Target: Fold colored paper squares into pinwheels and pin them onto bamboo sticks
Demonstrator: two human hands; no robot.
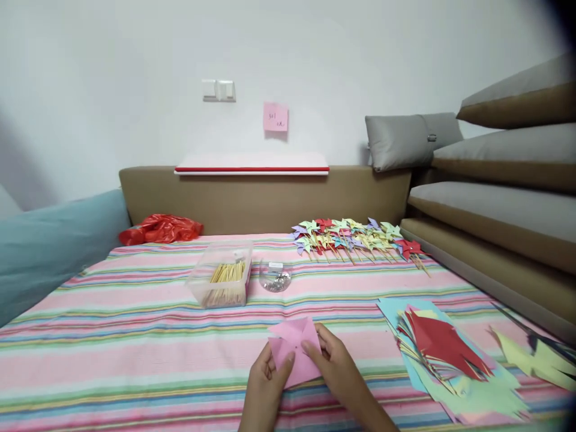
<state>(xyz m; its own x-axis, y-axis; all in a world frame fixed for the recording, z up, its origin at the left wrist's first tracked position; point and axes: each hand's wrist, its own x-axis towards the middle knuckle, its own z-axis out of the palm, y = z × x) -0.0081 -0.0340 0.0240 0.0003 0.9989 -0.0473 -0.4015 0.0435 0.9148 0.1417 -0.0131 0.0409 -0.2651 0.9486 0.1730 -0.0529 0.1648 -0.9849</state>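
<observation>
Head view: I see fingers of left hand and right hand grasping pink paper, front centre over striped cloth. Sticks sit in box, none visible on paper. Pinwheels behind look done; cut-paper stack at right, I judge, remains.

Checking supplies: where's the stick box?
In the head view, the box is left of centre on the striped cloth, just left of the round dish.
</observation>
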